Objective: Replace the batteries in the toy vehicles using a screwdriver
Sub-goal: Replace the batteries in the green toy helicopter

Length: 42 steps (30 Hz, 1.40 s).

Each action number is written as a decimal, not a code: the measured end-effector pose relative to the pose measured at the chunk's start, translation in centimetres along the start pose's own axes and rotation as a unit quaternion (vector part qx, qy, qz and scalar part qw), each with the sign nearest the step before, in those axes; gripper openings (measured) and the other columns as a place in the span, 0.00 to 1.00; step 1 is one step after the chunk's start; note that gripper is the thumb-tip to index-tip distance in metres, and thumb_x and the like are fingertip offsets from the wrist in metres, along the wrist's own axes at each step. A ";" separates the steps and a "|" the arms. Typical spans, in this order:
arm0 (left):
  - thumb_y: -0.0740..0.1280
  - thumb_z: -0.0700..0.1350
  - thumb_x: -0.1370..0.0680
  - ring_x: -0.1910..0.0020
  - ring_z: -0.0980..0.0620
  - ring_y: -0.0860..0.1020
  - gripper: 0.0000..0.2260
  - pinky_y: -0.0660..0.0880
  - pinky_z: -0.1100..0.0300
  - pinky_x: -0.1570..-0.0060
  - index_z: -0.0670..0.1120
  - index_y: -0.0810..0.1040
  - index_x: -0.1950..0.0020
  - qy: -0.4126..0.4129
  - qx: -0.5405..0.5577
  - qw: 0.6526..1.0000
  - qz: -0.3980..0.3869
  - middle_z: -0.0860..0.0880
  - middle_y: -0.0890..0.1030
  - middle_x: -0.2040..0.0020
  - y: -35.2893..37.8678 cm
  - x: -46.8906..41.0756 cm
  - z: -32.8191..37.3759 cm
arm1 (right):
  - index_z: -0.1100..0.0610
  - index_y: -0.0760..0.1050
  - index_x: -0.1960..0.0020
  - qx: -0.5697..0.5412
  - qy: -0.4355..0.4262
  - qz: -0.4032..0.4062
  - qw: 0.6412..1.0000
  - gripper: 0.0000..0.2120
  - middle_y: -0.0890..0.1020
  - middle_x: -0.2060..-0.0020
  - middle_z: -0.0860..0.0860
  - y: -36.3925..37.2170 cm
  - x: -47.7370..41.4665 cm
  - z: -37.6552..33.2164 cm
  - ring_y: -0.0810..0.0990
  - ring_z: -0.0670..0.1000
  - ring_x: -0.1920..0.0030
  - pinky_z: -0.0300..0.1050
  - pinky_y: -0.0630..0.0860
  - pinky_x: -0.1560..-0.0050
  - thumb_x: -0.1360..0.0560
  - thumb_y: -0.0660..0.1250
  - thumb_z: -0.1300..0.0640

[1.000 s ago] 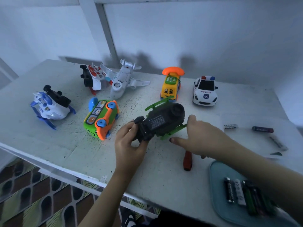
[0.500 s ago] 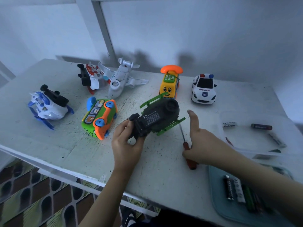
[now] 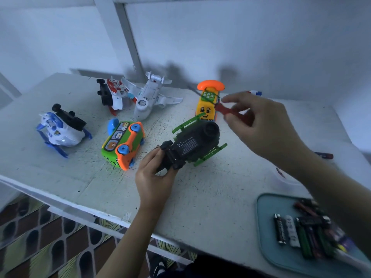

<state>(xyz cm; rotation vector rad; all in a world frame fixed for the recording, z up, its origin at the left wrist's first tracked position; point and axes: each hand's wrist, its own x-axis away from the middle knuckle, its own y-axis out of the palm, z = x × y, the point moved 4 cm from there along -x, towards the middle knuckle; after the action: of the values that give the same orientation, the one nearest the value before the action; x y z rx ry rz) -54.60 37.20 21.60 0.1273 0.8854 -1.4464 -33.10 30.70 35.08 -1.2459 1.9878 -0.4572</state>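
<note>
A black toy helicopter with green skids (image 3: 192, 144) lies belly-up in the middle of the white table (image 3: 210, 197). My left hand (image 3: 155, 177) grips its tail end. My right hand (image 3: 259, 121) is raised above the table and holds a red-handled screwdriver (image 3: 222, 108) by the handle, its thin shaft pointing up and left over the yellow toy phone car (image 3: 207, 106). The screwdriver is blurred by motion.
Other toys stand behind: a white-blue helicopter (image 3: 62, 130), a green-orange bus (image 3: 123, 144), a red-white toy (image 3: 111, 95), a white plane (image 3: 149, 98). A teal tray (image 3: 281, 255) at front right holds several batteries (image 3: 295, 231). One loose battery (image 3: 325, 156) lies right.
My right hand picked the screwdriver up off the table and lifted it up and back over the helicopter. The left hand kept its hold on the helicopter's tail.
</note>
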 end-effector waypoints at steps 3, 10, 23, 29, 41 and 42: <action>0.72 0.49 0.32 0.52 0.53 0.80 0.18 0.75 0.68 0.51 0.38 0.84 0.49 0.001 0.002 1.000 0.010 0.46 0.83 0.50 -0.2 0.0 0.4 | 0.56 0.75 0.49 -0.226 0.047 0.012 0.973 0.14 0.85 0.62 0.47 0.6 0.0 -1.2 0.82 0.43 0.62 0.33 0.76 0.60 0.31 0.76 0.61; 0.71 0.51 0.33 0.52 0.59 0.78 0.19 0.73 0.74 0.52 0.39 0.84 0.48 -0.008 -0.014 0.999 0.030 0.48 0.83 0.49 -0.4 0.2 0.5 | 0.58 0.72 0.51 -0.478 0.114 0.054 0.869 0.08 0.84 0.66 0.52 2.1 -0.5 -2.0 0.85 0.50 0.64 0.43 0.82 0.60 0.27 0.69 0.59; 0.75 0.45 0.33 0.52 0.58 0.79 0.17 0.74 0.73 0.52 0.40 0.84 0.47 -0.001 -0.010 0.999 0.037 0.53 0.81 0.49 -0.3 0.1 0.4 | 0.58 0.74 0.47 -0.234 -0.150 0.046 0.959 0.08 0.80 0.58 0.59 2.7 0.0 -4.1 0.84 0.48 0.61 0.33 0.77 0.59 0.23 0.64 0.68; 0.73 0.48 0.32 0.51 0.56 0.79 0.18 0.76 0.68 0.52 0.39 0.84 0.47 0.007 -0.008 0.999 0.039 0.49 0.83 0.49 -0.3 0.1 0.4 | 0.62 0.76 0.47 -0.156 -0.202 0.053 0.965 0.05 0.81 0.60 0.57 2.8 0.2 -4.5 0.83 0.45 0.57 0.27 0.75 0.59 0.24 0.66 0.66; 0.73 0.49 0.31 0.53 0.59 0.78 0.17 0.75 0.70 0.55 0.40 0.84 0.48 0.008 -0.001 0.999 0.038 0.52 0.82 0.50 -0.3 0.0 0.5 | 0.63 0.76 0.47 -0.126 -0.240 0.059 0.961 0.05 0.81 0.58 0.55 2.7 0.5 -4.8 0.83 0.44 0.57 0.30 0.77 0.57 0.23 0.65 0.65; 0.73 0.49 0.31 0.54 0.59 0.79 0.17 0.76 0.68 0.55 0.40 0.84 0.48 0.005 0.002 0.999 0.038 0.51 0.82 0.50 -0.3 0.0 0.5 | 0.63 0.76 0.47 -0.121 -0.246 0.058 0.960 0.05 0.81 0.57 0.55 2.8 0.5 -4.9 0.83 0.45 0.57 0.32 0.78 0.57 0.23 0.65 0.64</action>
<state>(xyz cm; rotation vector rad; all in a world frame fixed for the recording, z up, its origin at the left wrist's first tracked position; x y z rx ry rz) -54.65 36.88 22.08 0.1691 0.8766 -1.3782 -38.54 31.14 36.39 -1.2336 1.7020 0.1534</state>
